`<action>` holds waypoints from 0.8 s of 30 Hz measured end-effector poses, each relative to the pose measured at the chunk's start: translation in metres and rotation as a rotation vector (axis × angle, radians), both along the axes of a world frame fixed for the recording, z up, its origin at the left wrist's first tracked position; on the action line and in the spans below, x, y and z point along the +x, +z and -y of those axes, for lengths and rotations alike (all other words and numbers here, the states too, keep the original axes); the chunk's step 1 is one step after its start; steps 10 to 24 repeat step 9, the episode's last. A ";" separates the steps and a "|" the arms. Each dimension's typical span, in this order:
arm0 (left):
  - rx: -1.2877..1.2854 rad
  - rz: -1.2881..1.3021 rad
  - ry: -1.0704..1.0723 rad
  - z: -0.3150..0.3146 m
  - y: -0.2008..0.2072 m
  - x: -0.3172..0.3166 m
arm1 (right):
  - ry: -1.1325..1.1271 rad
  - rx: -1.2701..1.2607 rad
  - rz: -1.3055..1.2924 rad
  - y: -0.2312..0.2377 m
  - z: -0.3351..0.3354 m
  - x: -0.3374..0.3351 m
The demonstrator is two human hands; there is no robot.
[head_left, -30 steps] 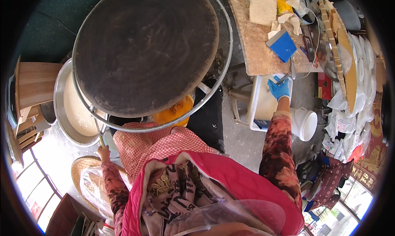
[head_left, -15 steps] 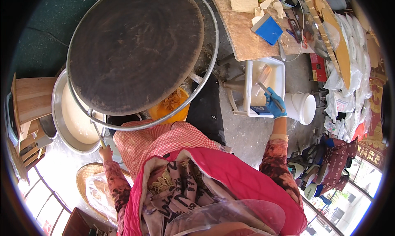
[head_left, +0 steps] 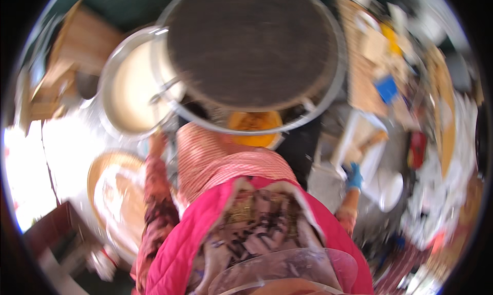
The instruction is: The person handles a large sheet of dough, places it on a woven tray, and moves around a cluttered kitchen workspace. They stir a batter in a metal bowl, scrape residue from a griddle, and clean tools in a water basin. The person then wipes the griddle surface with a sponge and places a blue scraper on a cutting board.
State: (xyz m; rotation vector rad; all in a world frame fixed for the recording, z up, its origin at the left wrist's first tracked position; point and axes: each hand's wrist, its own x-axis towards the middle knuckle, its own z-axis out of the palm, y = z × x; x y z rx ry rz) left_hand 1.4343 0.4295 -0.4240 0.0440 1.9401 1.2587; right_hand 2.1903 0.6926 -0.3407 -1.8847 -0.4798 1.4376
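1. White tray (head_left: 348, 133) sits low on the right, just beside the rim of the big round dark pan (head_left: 251, 43). It is long, with tall white walls. Something brown lies inside it. The picture is smeared, so I cannot tell what the brown thing is.
2. The right hand (head_left: 353, 176) wears a blue glove. Half a second ago it was up at the tray. Now it has come back toward the body and is by the tray's near end. So the reach into the tray looks over for now.
3. I cannot tell if the right hand is spread, pressed together or pinching something. It is too blurry.
4. The left hand (head_left: 156, 141) is at the near rim of the metal bowl (head_left: 109, 89), as it was before. The bowl holds something pale and creamy. I cannot tell this hand's state either.
5. The head has turned, so everything has slid to the right and gone fuzzy.
6. A white bucket (head_left: 391, 189) stands just right of the gloved hand.
7. An orange thing (head_left: 254, 128) peeks out under the dark pan.
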 end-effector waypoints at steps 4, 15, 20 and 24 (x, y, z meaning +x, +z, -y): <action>-0.171 -0.119 0.071 -0.003 0.006 0.004 | -0.140 0.029 0.000 -0.015 -0.023 -0.007; -0.280 -0.395 -0.004 0.007 0.071 0.018 | -0.094 -0.074 0.045 -0.008 -0.059 -0.008; -0.280 -0.395 -0.004 0.007 0.071 0.018 | -0.094 -0.074 0.045 -0.008 -0.059 -0.008; -0.280 -0.395 -0.004 0.007 0.071 0.018 | -0.094 -0.074 0.045 -0.008 -0.059 -0.008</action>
